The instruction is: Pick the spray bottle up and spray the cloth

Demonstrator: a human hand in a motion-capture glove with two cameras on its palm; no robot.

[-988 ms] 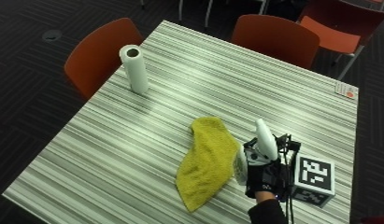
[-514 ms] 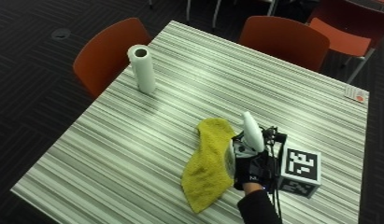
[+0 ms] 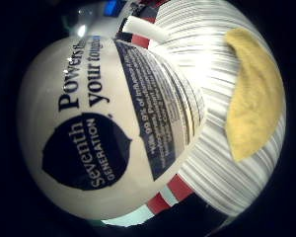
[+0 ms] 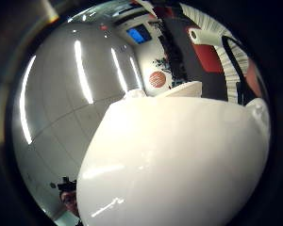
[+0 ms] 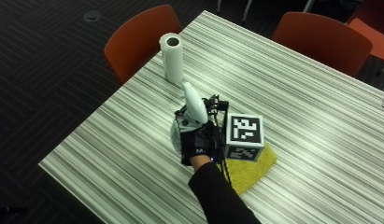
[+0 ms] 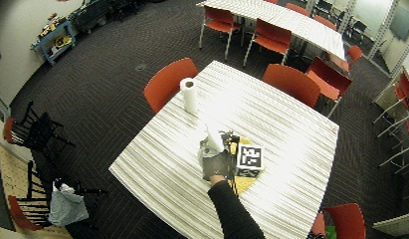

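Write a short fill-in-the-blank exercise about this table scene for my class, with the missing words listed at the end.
1. The gloved right hand grips a white spray ____.
2. The cloth on the table is ____ in colour.
3. A paper roll stands ____ near the table's edge.
4. The chairs beside the table are ____.

Missing words: bottle; yellow; upright; red

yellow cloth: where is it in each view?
Outside view: yellow cloth on striped table, by the forearm.
Wide outside view: cloth, mostly hidden.
Little-finger palm view: cloth beside spray bottle.
Thumb palm view: not in it.
Shared landmark: paper towel roll.
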